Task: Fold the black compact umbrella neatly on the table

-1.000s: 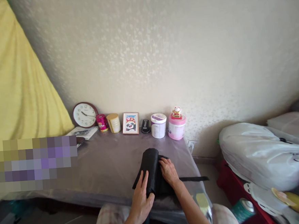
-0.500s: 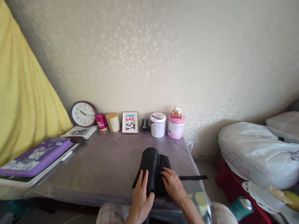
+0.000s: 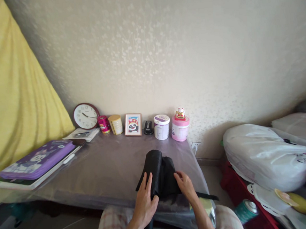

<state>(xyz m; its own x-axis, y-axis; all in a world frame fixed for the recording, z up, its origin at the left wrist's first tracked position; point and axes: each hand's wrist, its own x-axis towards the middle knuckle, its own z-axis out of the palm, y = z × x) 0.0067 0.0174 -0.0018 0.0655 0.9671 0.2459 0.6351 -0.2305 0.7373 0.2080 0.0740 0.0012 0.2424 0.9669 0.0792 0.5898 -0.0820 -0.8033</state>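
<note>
A black fabric bag [image 3: 157, 170], folded into a long bundle, lies near the front edge of a table [image 3: 109, 170] covered with clear plastic. My left hand [image 3: 145, 200] lies flat on the bundle's near left end, fingers stretched forward and thumb against its side. My right hand [image 3: 185, 185] rests on the bundle's right edge with fingers curled over the fabric. A black strap [image 3: 207, 195] trails from under that hand to the right, off toward the table's corner.
Along the wall stand a round clock [image 3: 86, 116], a red tin [image 3: 104, 124], a gold tin [image 3: 116, 124], a panda picture [image 3: 133, 124], a white tub [image 3: 161, 126] and a pink tub [image 3: 180, 130]. Purple books [image 3: 36, 164] lie left. White bags [image 3: 268, 158] are piled right.
My right hand has slid from the top of the bundle down to its right edge, and the strap has swung nearer to me. The left hand has stayed in place.
</note>
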